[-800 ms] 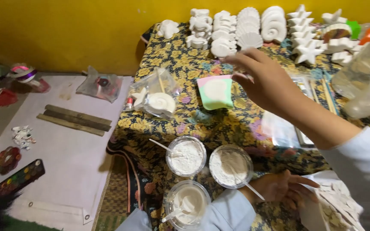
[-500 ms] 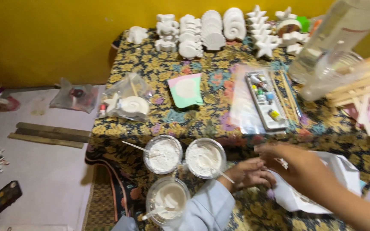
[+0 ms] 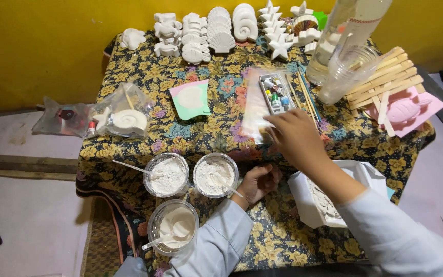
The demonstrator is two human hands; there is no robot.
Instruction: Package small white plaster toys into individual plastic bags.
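Covering the desk (image 3: 129, 146), a floral cloth carries three cups of white powder. The right hand (image 3: 296, 136) rests, fingers loosely spread, on a clear plastic bag (image 3: 255, 110) beside the paint set (image 3: 275, 95). The left hand (image 3: 260, 182) curls, empty, beside the nearest powder cup (image 3: 215, 176).

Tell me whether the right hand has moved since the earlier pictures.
Yes. The right hand came back from the far white figures toward the person, and now lies beside the paint set.

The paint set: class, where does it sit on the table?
In the head view, the paint set lies right of centre on the floral cloth, just beyond the right hand and left of the brushes.
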